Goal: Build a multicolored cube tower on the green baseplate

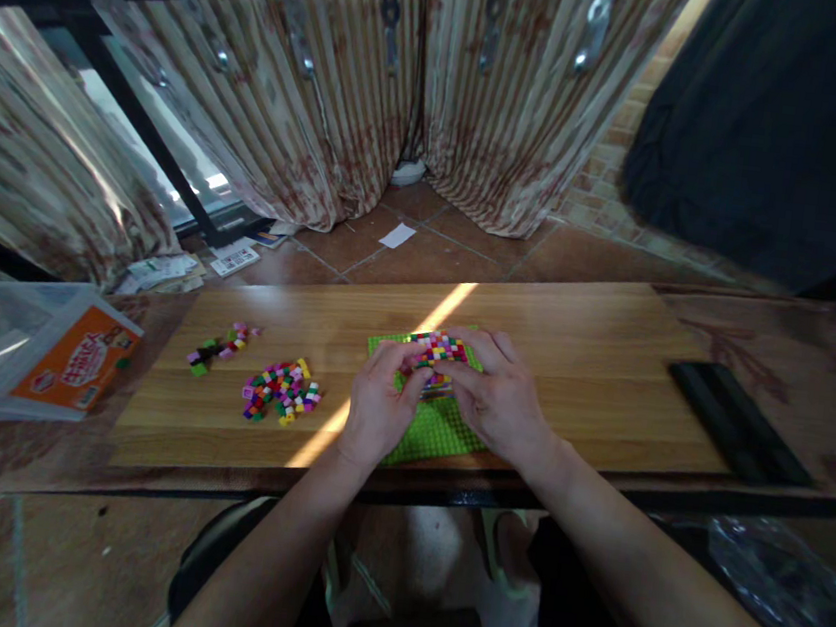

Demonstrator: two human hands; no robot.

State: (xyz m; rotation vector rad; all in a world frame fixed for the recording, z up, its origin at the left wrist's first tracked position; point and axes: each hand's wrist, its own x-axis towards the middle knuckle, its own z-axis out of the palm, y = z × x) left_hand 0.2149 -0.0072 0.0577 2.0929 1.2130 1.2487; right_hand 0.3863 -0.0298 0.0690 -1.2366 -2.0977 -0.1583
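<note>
A green studded baseplate (435,431) lies on a wooden board (569,371) in front of me. Rows of small coloured bricks (438,348) cover its far part. My left hand (378,400) rests on the plate's left side, fingers pinched together at the bricks. My right hand (499,393) lies over the plate's right side, its fingers curled onto the same brick rows. What the fingertips hold is too small to make out.
A loose heap of coloured bricks (280,390) and a smaller cluster (222,347) lie left of the plate. A clear plastic box with an orange label (72,360) stands far left. A long black bar (738,420) lies at the right. Curtains hang behind.
</note>
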